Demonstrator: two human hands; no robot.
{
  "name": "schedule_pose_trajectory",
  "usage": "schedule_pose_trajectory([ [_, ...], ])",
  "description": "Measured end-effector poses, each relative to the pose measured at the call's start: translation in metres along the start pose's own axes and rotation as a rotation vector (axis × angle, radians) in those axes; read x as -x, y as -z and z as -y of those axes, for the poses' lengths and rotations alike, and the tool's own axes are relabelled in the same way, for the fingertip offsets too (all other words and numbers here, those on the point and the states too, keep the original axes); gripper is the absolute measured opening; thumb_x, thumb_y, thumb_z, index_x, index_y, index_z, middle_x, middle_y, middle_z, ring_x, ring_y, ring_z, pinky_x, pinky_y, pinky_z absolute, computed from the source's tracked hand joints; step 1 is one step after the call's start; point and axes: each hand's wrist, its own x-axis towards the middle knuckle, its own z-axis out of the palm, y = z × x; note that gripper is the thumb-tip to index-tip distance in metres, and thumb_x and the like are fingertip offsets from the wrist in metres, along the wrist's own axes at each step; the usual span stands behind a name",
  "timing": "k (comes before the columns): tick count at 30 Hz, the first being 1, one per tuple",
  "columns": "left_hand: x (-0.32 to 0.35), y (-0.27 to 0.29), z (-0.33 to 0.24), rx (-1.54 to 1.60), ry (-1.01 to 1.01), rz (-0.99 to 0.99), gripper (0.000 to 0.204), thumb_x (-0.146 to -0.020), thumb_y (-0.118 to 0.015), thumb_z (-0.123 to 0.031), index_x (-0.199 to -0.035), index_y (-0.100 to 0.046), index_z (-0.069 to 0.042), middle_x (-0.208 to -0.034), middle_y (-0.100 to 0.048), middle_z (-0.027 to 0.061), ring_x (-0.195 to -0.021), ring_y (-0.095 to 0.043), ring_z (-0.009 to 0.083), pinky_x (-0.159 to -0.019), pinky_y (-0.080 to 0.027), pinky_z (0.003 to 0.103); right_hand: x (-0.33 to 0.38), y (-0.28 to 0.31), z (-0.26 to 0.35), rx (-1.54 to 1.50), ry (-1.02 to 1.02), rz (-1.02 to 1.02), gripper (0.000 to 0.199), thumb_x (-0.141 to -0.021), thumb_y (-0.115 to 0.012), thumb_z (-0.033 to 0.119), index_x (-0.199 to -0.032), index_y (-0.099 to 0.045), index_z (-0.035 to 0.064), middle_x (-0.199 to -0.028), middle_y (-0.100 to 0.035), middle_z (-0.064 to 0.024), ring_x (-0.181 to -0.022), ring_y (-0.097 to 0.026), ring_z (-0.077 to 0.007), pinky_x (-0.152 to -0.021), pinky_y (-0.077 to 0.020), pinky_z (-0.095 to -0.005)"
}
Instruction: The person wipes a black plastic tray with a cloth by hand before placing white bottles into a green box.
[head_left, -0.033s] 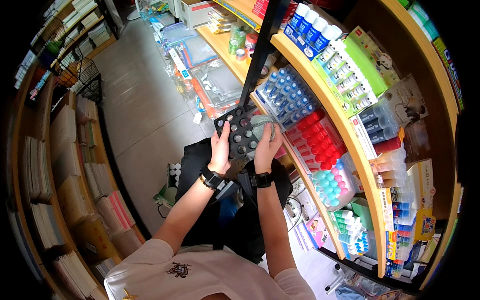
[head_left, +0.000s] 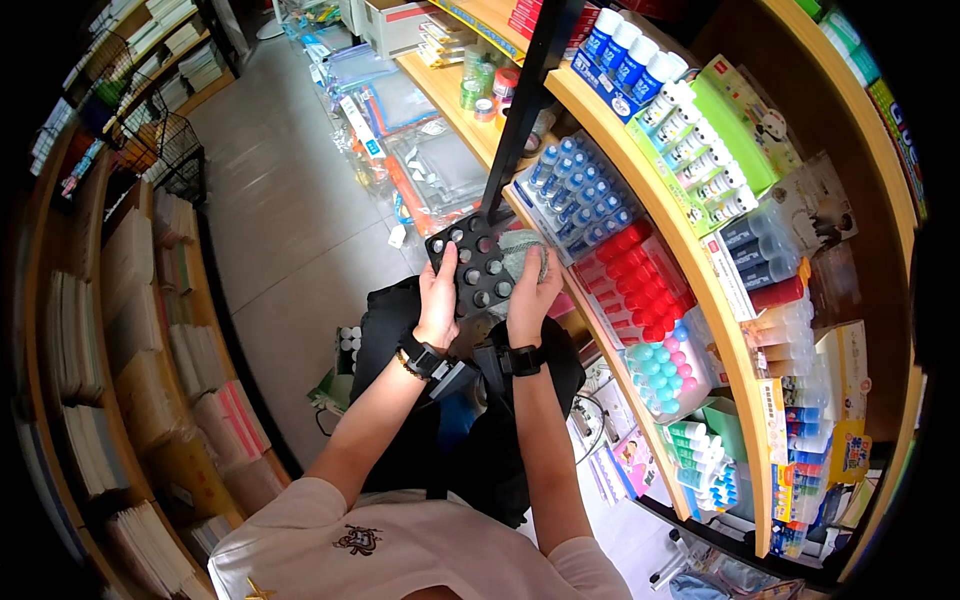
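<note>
My left hand grips the left edge of a black tray with rows of round holes, its thumb lying over the face. The tray is tilted up in front of my knees. My right hand is closed on a folded grey-green cloth against the tray's right side. Part of the cloth is hidden by the fingers and the tray. Both wrists wear black straps with small devices. Close to my right hand, a shelf box holds blue-capped clear bottles.
The wooden shelf on my right carries red-capped bottles, teal and pink round-topped items and white bottles with blue labels. A black post rises just beyond the tray. Paper-filled shelves line the left; a wire basket stands farther off.
</note>
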Motion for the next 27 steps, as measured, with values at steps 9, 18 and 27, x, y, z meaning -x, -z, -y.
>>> schedule_pose_trajectory([
  [9,-0.016,0.044,-0.043,0.145,-0.105,-0.187,0.033,-0.092,-0.053,-0.034,-0.107,-0.055,-0.006,-0.096,-0.063,0.0044,-0.079,-0.062,0.0146,-0.069,-0.051,0.03,0.025,-0.049,-0.008,-0.185,0.023,0.594,0.038,-0.083,-0.061,0.004,-0.118,-0.048,-0.0036,-0.107,-0.057,-0.0071,-0.096,-0.053,-0.0121,-0.084,-0.0426,-0.0254],
  [18,-0.016,0.044,-0.059,0.124,-0.171,-0.106,0.021,-0.09,-0.057,-0.029,-0.102,-0.058,-0.011,-0.085,-0.062,-0.0044,-0.063,-0.055,0.0059,-0.052,-0.044,0.021,0.014,-0.058,-0.025,-0.2,-0.055,0.456,0.037,-0.085,-0.058,-0.001,-0.121,-0.049,-0.0032,-0.106,-0.06,-0.0051,-0.092,-0.056,-0.0105,-0.081,-0.0444,-0.0223],
  [27,0.009,0.013,-0.041,-0.365,0.2,0.326,0.027,-0.084,-0.064,-0.013,-0.109,-0.053,-0.009,-0.086,-0.061,0.0009,-0.077,-0.062,0.0132,-0.066,-0.054,0.029,-0.024,0.011,-0.032,-0.066,0.028,0.062,0.03,-0.079,-0.061,-0.003,-0.108,-0.055,-0.0034,-0.103,-0.059,-0.0059,-0.092,-0.056,-0.0121,-0.083,-0.0431,-0.0246],
])
